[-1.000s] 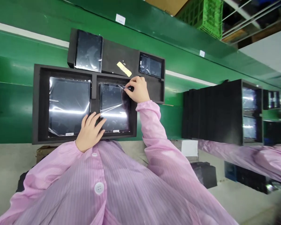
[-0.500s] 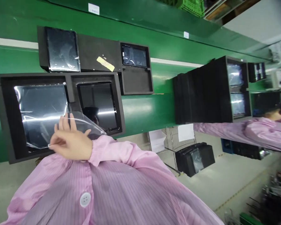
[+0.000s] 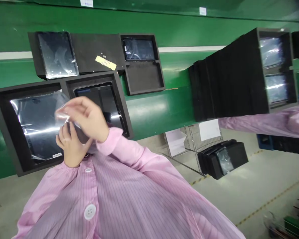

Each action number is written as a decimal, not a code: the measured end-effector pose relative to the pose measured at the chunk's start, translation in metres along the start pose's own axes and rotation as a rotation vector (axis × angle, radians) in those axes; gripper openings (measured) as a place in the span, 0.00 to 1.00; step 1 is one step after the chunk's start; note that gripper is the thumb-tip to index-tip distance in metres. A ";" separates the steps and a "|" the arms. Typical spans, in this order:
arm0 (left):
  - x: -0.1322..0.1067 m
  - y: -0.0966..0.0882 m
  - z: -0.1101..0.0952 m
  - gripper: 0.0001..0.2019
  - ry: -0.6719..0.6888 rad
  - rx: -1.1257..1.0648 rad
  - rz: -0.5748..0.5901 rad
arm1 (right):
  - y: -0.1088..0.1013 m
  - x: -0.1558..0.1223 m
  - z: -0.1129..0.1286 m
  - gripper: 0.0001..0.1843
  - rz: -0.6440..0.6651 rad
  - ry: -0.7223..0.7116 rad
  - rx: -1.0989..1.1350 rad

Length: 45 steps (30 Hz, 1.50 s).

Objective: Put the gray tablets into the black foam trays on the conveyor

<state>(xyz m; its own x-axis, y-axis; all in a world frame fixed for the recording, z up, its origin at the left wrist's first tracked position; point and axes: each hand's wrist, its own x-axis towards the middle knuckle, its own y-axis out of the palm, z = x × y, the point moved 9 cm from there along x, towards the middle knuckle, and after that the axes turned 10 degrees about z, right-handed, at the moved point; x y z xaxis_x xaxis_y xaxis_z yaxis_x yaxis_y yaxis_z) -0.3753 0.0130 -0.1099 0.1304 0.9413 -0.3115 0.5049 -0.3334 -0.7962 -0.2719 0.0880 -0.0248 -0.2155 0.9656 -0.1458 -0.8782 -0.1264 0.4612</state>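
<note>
My right hand (image 3: 91, 118), blurred, is closed on a crumpled clear plastic film (image 3: 61, 114) above the tray's middle. Just below it, my left hand (image 3: 73, 144) has its fingers apart, near the right edge of a tablet-like screen panel (image 3: 41, 124). Whether the left fingers touch the film is hard to tell. The panel lies in the left compartment of a black foam tray (image 3: 11, 164), a small white label at its lower edge. In the right compartment, partly behind my right hand, sits a second dark glossy screen (image 3: 106, 99).
Behind the tray, another wrapped panel (image 3: 57, 54) lies on a black foam block (image 3: 94, 44) with a yellow strip (image 3: 106, 62). A smaller foam tray (image 3: 146, 78) holds one screen. Stacked black trays (image 3: 229, 78) stand at right on the green bench (image 3: 156, 113). A co-worker's sleeve (image 3: 259, 121) reaches in.
My right hand has risen and moved right with the film, which is now bunched up. My left hand, mostly hidden before, now shows below it. The view has shifted.
</note>
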 end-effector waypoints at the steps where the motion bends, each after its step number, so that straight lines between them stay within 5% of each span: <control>1: -0.001 -0.002 -0.001 0.53 0.004 0.008 -0.016 | -0.024 0.006 0.014 0.15 -0.037 -0.031 -0.048; 6: -0.002 -0.007 -0.008 0.51 0.015 0.023 0.003 | -0.159 -0.008 0.083 0.24 -0.359 -0.149 -0.455; 8: 0.002 -0.007 -0.011 0.46 0.025 0.039 0.042 | -0.192 -0.032 0.099 0.21 -0.491 -0.169 -0.629; 10: 0.008 -0.007 -0.016 0.41 0.050 0.065 0.074 | -0.198 -0.055 0.102 0.15 -0.545 -0.127 -0.822; 14: 0.027 -0.006 -0.032 0.30 0.107 0.063 0.058 | -0.157 -0.081 0.054 0.11 -0.318 0.328 -1.284; 16: 0.039 -0.007 -0.035 0.26 0.082 0.007 0.010 | -0.138 -0.094 0.026 0.18 -0.228 0.584 -1.449; 19: 0.053 -0.009 -0.032 0.21 0.016 -0.107 -0.024 | -0.121 -0.103 0.006 0.33 -0.228 0.766 -1.619; 24: 0.053 -0.011 -0.033 0.19 -0.043 -0.420 -0.015 | -0.124 -0.095 0.000 0.35 -0.190 0.804 -1.630; 30: 0.037 0.019 -0.043 0.28 -0.112 -1.245 0.351 | -0.143 -0.090 0.021 0.28 -0.332 0.617 -1.469; 33: 0.034 0.004 -0.013 0.37 -0.133 -1.430 0.378 | -0.134 -0.077 0.017 0.28 -0.353 0.465 -1.316; 35: 0.032 -0.012 0.021 0.35 -0.125 -1.486 0.352 | -0.112 -0.059 -0.008 0.24 -0.189 0.452 -1.147; 38: 0.029 -0.036 0.092 0.31 -0.235 -1.445 0.164 | -0.061 -0.028 -0.052 0.21 0.088 0.487 -1.087; 41: 0.024 -0.060 0.147 0.26 -0.333 -1.140 -0.064 | -0.020 0.000 -0.077 0.19 0.184 0.472 -1.232; 45: 0.020 -0.075 0.158 0.26 -0.424 -0.562 -0.160 | 0.000 0.019 -0.090 0.20 0.253 0.518 -1.428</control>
<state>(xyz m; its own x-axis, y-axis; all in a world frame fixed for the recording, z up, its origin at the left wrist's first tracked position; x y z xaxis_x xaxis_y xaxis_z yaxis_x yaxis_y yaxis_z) -0.5457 0.0489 -0.1384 -0.2668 0.8366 -0.4784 0.8674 -0.0079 -0.4975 -0.3145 0.0856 -0.1059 -0.2714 0.7422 -0.6128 -0.3956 -0.6665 -0.6319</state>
